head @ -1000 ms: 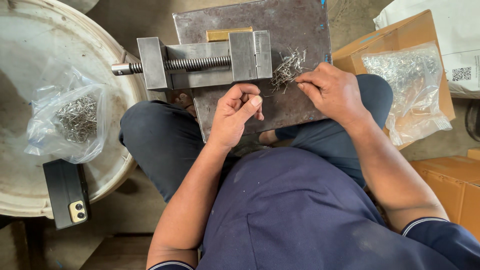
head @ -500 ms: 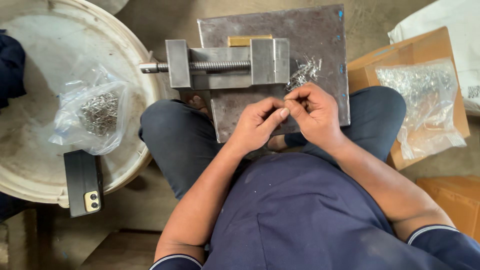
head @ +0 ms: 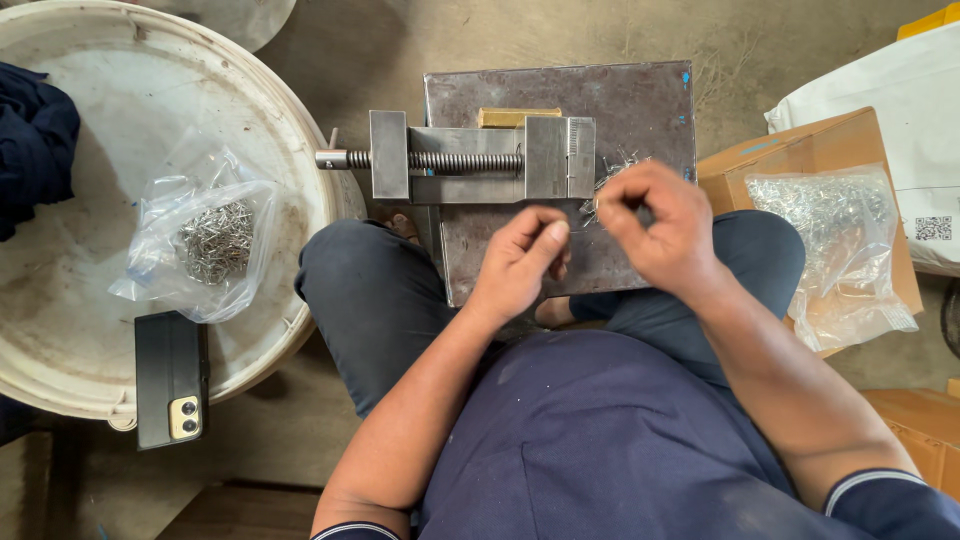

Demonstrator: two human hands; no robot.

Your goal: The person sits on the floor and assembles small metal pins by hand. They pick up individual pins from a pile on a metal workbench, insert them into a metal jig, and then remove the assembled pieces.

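A grey steel vise (head: 480, 160) lies on a dark metal plate (head: 640, 100) across my lap, with a brass block (head: 518, 117) behind it. A loose heap of small metal pins (head: 612, 168) sits by the vise's right jaw. My left hand (head: 522, 262) hovers over the plate just in front of the vise, thumb and fingers pinched together as if on one small pin, too tiny to make out. My right hand (head: 658, 225) is beside the heap with its fingers curled in; the fingertips touch the heap's near edge.
A white round tub lid (head: 60, 330) on the left carries a clear bag of pins (head: 205, 240), a black phone (head: 170, 378) and dark cloth (head: 35, 140). On the right, a cardboard box (head: 760, 165) holds another bag of pins (head: 835, 235).
My hands were pinched together over the plate; they have parted. The right hand went back up to the pin heap and the left stayed in front of the vise.
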